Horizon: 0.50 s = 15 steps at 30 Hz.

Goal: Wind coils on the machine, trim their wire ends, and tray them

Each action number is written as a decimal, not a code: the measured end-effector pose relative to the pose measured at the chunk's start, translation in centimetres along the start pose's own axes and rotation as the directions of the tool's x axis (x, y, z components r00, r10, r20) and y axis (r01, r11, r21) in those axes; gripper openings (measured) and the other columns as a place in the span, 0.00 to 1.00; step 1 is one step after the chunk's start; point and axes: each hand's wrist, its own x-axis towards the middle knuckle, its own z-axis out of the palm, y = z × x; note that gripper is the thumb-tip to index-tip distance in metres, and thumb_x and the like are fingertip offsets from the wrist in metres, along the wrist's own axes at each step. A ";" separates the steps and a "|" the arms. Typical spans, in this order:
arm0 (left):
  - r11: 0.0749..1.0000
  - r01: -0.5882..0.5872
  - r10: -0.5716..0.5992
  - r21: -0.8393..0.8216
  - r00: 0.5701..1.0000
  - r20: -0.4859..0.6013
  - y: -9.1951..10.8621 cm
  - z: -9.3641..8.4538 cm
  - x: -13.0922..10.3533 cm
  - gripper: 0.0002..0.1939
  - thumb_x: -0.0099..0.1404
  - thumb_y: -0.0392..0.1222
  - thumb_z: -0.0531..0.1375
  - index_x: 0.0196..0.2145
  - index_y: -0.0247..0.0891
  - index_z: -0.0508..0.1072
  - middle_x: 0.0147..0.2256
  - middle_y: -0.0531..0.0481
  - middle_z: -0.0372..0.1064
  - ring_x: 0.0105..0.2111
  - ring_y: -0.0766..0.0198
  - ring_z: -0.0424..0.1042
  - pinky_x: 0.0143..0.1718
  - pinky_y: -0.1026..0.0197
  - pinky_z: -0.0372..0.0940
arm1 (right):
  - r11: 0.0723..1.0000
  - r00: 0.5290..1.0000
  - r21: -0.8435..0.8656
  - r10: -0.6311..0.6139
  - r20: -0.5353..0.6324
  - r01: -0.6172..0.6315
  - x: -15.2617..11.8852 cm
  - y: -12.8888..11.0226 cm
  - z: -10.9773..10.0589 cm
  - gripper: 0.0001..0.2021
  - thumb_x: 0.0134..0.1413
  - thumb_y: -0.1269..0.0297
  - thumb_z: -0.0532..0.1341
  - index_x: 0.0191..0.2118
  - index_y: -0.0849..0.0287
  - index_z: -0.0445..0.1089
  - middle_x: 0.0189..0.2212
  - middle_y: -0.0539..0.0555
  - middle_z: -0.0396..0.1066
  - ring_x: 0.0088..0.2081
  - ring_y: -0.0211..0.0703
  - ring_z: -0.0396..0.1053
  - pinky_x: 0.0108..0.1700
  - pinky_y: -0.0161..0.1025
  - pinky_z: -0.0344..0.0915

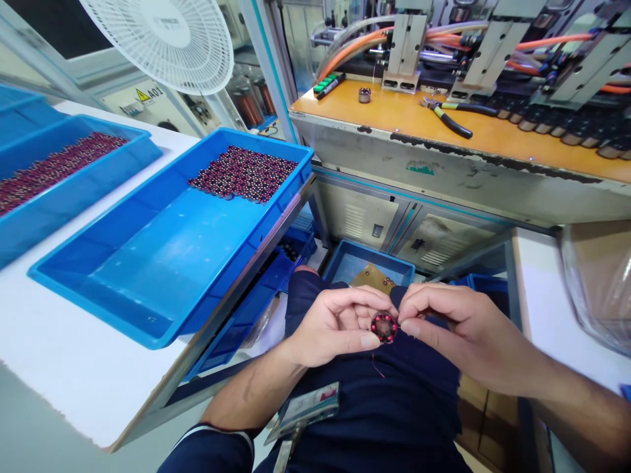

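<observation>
A small ring-shaped motor stator (384, 327), dark with red wire windings, is held above my lap. My left hand (340, 325) is closed around its left side, with the thumb along the lower edge and the fingers behind it. At the stator's right rim, my right hand (444, 322) has its thumb and index finger pinched together. What lies between those fingertips is too small to make out. From beneath the stator a loose end of thin red wire (378, 366) hangs down in front of the dark blue clothing.
To the left, a blue tray (162, 249) holds many wound stators at its far end, beside another filled tray (73, 164). Ahead, the machine's orange ledge (340, 112) carries one stator (364, 95), cutting pliers (446, 117) and marker pens (329, 85). A blue bin (340, 263) stands below.
</observation>
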 end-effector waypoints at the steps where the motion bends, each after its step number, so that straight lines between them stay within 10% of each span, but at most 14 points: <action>1: 1.000 -0.008 0.008 0.015 1.000 0.006 0.0 0.0 0.0 0.17 0.52 0.32 0.70 0.42 0.39 0.80 0.40 0.45 0.73 0.35 0.65 0.74 0.36 0.64 0.72 | 1.000 1.000 -0.007 -0.012 -0.009 0.012 0.0 0.0 0.1 0.06 0.63 0.66 0.60 0.33 0.56 0.70 0.30 0.47 0.72 0.32 0.34 0.69 0.35 0.31 0.63; 15: 0.986 -0.080 0.068 0.148 0.994 0.085 0.1 0.0 0.2 0.16 0.53 0.31 0.69 0.41 0.41 0.80 0.40 0.47 0.68 0.33 0.68 0.72 0.37 0.64 0.69 | 1.000 1.000 -0.015 0.004 -0.022 -0.004 -0.6 -0.4 0.4 0.07 0.63 0.66 0.60 0.32 0.56 0.70 0.28 0.46 0.70 0.29 0.33 0.67 0.33 0.31 0.62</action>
